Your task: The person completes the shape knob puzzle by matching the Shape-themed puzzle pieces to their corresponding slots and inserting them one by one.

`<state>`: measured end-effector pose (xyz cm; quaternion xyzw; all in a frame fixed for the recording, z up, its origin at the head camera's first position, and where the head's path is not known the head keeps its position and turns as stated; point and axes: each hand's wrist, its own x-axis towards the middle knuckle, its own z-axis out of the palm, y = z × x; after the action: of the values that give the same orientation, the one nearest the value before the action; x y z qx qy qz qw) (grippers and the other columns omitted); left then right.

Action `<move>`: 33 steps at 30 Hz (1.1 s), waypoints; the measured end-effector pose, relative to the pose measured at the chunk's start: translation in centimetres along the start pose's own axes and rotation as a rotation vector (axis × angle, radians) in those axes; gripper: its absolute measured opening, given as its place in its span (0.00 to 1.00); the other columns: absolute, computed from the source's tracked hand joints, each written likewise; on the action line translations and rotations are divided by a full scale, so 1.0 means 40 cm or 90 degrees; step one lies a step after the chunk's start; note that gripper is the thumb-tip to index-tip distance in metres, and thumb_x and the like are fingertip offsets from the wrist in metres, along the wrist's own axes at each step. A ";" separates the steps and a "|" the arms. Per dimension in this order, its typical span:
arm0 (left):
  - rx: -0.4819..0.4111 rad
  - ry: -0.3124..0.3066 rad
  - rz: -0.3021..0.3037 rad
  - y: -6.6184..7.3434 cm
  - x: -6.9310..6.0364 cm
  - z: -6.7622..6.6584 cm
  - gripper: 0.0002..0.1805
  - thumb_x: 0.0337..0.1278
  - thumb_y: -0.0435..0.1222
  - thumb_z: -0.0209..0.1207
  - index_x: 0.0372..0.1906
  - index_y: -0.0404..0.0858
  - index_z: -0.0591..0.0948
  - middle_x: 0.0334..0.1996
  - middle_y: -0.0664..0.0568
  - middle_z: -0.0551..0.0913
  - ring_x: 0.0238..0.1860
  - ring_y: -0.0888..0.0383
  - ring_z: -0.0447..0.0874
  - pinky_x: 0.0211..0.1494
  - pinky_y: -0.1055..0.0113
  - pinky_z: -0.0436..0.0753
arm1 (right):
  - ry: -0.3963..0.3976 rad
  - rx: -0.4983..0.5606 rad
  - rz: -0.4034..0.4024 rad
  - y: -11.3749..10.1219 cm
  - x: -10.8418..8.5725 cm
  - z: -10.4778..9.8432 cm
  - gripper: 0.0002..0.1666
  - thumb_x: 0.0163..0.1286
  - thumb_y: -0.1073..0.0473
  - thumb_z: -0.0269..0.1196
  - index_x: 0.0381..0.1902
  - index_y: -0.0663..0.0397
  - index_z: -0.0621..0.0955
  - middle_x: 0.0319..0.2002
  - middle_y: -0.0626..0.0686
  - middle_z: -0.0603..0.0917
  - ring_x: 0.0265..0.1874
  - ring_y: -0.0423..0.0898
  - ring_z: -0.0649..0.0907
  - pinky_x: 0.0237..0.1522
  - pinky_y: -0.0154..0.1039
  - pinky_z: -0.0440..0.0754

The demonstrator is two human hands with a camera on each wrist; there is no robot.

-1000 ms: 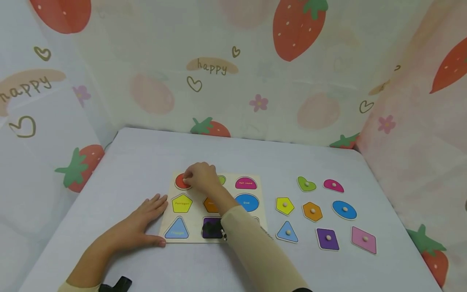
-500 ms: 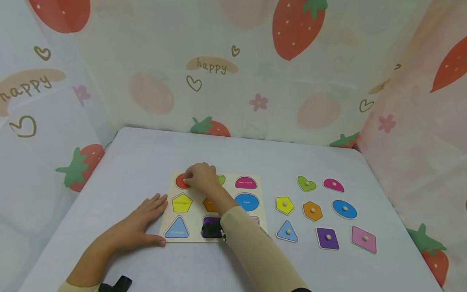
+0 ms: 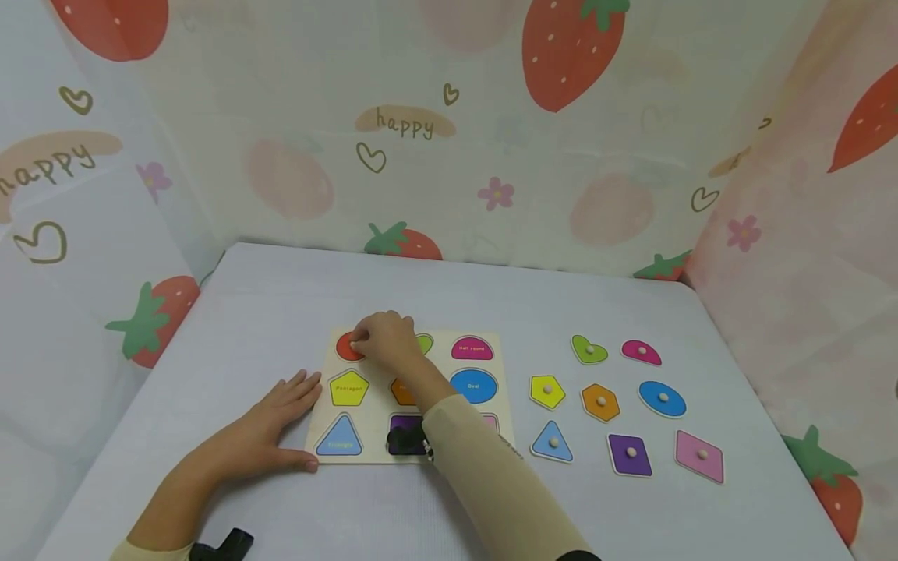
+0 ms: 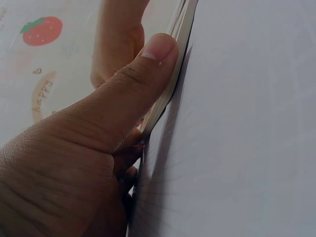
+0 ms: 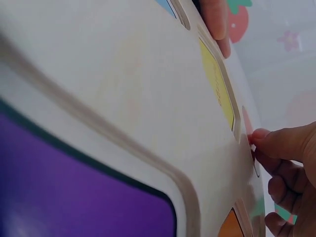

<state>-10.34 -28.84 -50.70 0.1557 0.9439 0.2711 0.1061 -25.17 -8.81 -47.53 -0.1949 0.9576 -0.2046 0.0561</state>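
On the head feed I see the right hand pinching the red circle at the far left of the puzzle board. The left hand, fingers straight, touches its left edge; loose knobbed pieces lie right. My left-wrist feed shows the thumb against the edge. On the right-wrist feed, I cannot tell whether the circle sits flush.

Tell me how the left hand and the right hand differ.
The left hand lies with fingers extended, while the right hand has its fingers curled, pinching the red piece. The left hand is at the left edge of the board; the right hand reaches over it. Both are bare.
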 end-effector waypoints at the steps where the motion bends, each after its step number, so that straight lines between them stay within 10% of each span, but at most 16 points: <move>1: -0.001 -0.001 0.000 0.000 0.001 0.000 0.69 0.32 0.72 0.72 0.81 0.43 0.60 0.83 0.52 0.53 0.84 0.43 0.41 0.80 0.35 0.51 | 0.000 -0.001 -0.001 0.001 0.001 0.000 0.11 0.71 0.46 0.68 0.45 0.39 0.90 0.39 0.39 0.88 0.46 0.42 0.78 0.64 0.48 0.72; 33: -0.001 0.005 0.004 0.010 -0.006 -0.008 0.68 0.33 0.70 0.73 0.80 0.42 0.61 0.83 0.51 0.54 0.83 0.43 0.42 0.80 0.35 0.51 | -0.006 -0.003 0.010 0.000 -0.016 -0.015 0.14 0.70 0.43 0.68 0.50 0.36 0.90 0.42 0.39 0.88 0.48 0.41 0.77 0.61 0.45 0.73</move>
<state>-10.10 -28.77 -50.19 0.1576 0.9437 0.2725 0.1017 -24.70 -8.32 -46.97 -0.1882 0.9594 -0.2006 0.0620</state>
